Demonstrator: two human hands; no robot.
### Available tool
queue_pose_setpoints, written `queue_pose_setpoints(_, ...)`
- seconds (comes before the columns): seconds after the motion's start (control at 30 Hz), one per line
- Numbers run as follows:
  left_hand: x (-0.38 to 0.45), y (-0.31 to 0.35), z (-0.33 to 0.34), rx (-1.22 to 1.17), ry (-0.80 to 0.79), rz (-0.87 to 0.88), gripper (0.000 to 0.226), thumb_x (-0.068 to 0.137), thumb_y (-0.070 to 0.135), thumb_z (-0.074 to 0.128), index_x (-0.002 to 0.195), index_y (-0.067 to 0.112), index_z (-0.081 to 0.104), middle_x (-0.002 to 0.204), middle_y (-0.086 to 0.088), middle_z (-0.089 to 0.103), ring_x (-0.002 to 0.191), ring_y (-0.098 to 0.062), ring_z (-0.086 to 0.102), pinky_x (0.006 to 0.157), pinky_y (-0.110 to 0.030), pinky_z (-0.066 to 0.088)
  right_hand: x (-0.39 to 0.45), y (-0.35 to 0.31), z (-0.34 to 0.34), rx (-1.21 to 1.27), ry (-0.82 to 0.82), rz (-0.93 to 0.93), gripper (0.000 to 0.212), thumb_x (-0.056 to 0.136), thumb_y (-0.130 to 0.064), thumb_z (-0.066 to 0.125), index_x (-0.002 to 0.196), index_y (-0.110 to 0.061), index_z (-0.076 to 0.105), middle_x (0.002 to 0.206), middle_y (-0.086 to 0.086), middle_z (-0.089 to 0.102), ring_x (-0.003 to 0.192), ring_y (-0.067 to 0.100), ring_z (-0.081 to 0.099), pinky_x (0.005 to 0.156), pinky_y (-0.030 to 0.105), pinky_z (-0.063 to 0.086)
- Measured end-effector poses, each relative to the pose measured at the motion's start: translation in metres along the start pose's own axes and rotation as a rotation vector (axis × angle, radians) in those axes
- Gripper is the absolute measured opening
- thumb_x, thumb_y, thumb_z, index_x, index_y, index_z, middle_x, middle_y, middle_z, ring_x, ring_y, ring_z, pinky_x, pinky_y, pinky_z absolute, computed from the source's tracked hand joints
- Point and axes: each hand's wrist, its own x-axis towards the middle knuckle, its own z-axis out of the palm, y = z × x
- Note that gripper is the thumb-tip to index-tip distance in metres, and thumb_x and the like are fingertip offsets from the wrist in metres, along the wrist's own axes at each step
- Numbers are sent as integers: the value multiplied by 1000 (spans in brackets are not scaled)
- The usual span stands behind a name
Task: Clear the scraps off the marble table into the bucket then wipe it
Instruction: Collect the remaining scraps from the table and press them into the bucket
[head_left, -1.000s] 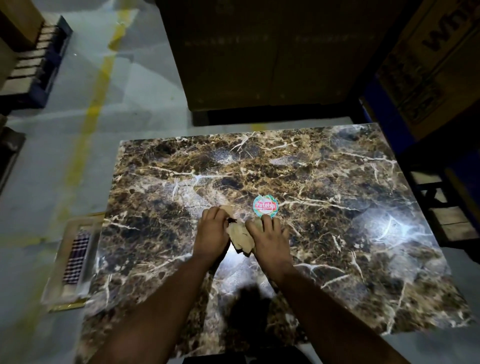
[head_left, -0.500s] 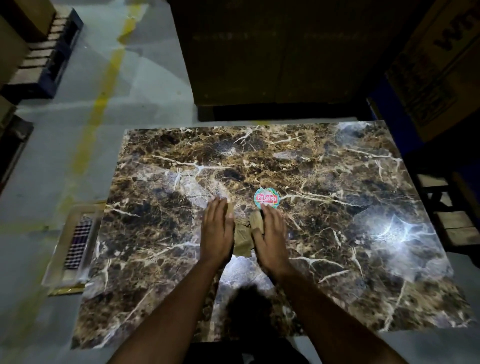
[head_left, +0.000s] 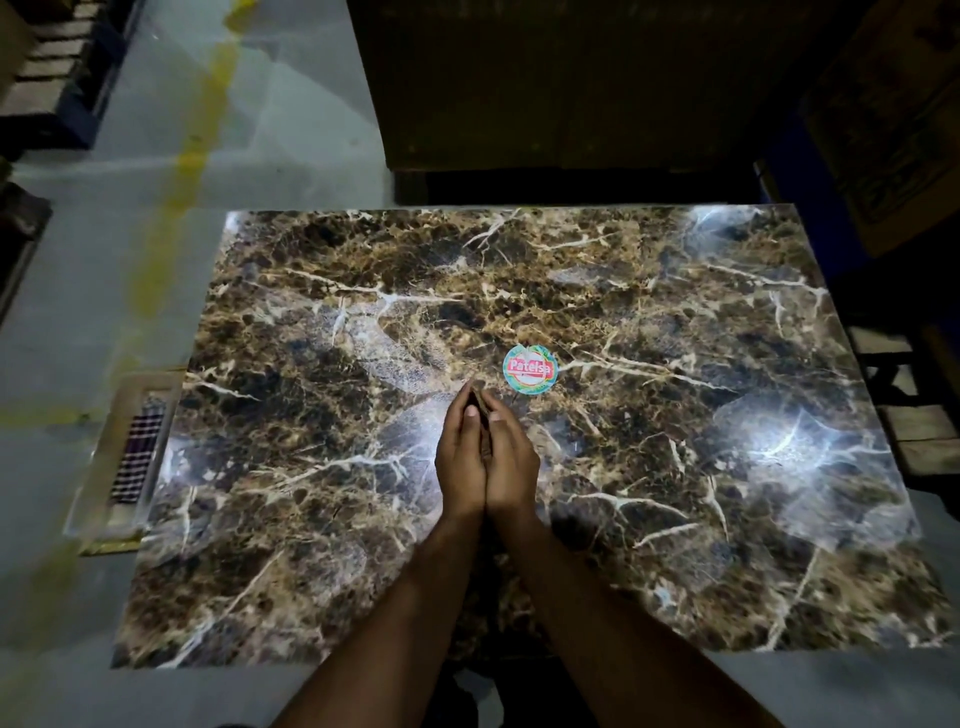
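1. Marble table (head_left: 675, 415): we see bare top almost everywhere; the only items showing on it are the round sticker (head_left: 530, 368) and whatever we hold. No loose scraps visible elsewhere.
2. Tray (head_left: 93, 499) with a checked cloth (head_left: 136, 457) sits on the floor just off the table's left edge. No bucket is in view, so we can't tell which way the carry goes.
3. Left hand (head_left: 460, 457) and right hand (head_left: 514, 457): pressed palm to palm, fingers straight and closed together, pointing away from us, tips just short of the sticker.
4. Scraps (head_left: 480, 402): sandwiched between our palms, only a dark sliver showing at the fingertips. Long axis runs along the fingers. Both hands equally near.
5. Judgement: next move needs both hands lifting together; separating them early drops the scraps.
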Motion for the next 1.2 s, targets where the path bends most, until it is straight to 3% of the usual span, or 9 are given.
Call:
queue_pose_setpoints(0.13, 1, 8, 8, -126, 67, -66, 24, 103, 7, 51, 121, 13, 65, 122, 4, 68, 114, -3, 63, 96, -20, 51, 4, -15, -3, 27, 92, 80, 37, 104, -16, 46, 99, -40, 74, 101, -24, 74, 101, -5, 67, 87, 21, 52)
queue_pose_setpoints(0.27, 2, 16, 18, -273, 128, -154, 10, 96, 3, 62, 102, 2, 69, 118, -13, 72, 115, -25, 66, 99, -38, 54, 9, -24, -5, 140, 138, 158, 24, 92, -32, 56, 86, -30, 78, 95, -4, 78, 95, 17, 71, 89, 42, 54)
queue_pose_setpoints(0.33, -2, 28, 23, -306, 111, -166, 5, 92, -1, 64, 92, 1, 69, 103, -11, 75, 101, -24, 71, 85, -34, 58, 10, -31, -8, 209, 158, 177, 23, 91, -33, 59, 81, -20, 75, 86, -2, 76, 85, 15, 69, 84, 43, 51)
queue_pose_setpoints(0.43, -8, 46, 30, -288, 70, -152, 9, 88, -6, 67, 86, 2, 69, 85, -7, 75, 81, -18, 72, 68, -25, 57, 13, -42, -14, 276, 180, 146, 33, 100, -11, 55, 72, -19, 71, 72, -5, 71, 69, 7, 64, 75, 34, 47)
queue_pose_setpoints(0.57, -12, 65, 38, -300, 39, -151, 17, 85, -6, 69, 75, 7, 67, 81, -12, 71, 77, -23, 67, 67, -30, 56, 10, -66, -19, 406, 207, 130, 30, 100, -4, 53, 76, -14, 67, 68, -3, 69, 70, 15, 63, 66, 30, 50)
queue_pose_setpoints(0.77, -28, 100, 52, -369, 21, -91, 34, 86, -7, 68, 60, 13, 58, 63, -6, 61, 62, -16, 60, 60, -27, 52, 11, -113, -32, 425, 147, 111, 14, 99, -12, 61, 107, -13, 73, 87, 2, 71, 80, 16, 67, 72, 31, 54)
queue_pose_setpoints(0.93, -34, 136, 66, -469, -14, -36, 25, 93, 1, 64, 72, 12, 54, 72, -6, 61, 69, -16, 60, 65, -29, 53, 13, -151, -36, 281, 66, 46, 14, 90, -26, 70, 84, -16, 76, 78, 4, 73, 77, 21, 69, 73, 39, 56)
queue_pose_setpoints(1.07, -36, 155, 72, -454, -75, 45, 17, 102, 7, 50, 89, 10, 59, 86, -5, 66, 79, -13, 67, 67, -22, 54, 13, -167, -35, 131, 109, -49, 18, 93, -29, 69, 90, -13, 76, 85, 2, 77, 81, 19, 72, 71, 32, 58)
queue_pose_setpoints(1.2, -35, 154, 72, -356, -123, 139, 28, 107, 13, 41, 123, 9, 63, 127, -9, 65, 117, -17, 62, 96, -24, 52, 13, -167, -31, -55, 155, -106, 27, 94, -42, 65, 89, -19, 79, 83, -4, 77, 78, 14, 70, 65, 29, 51)
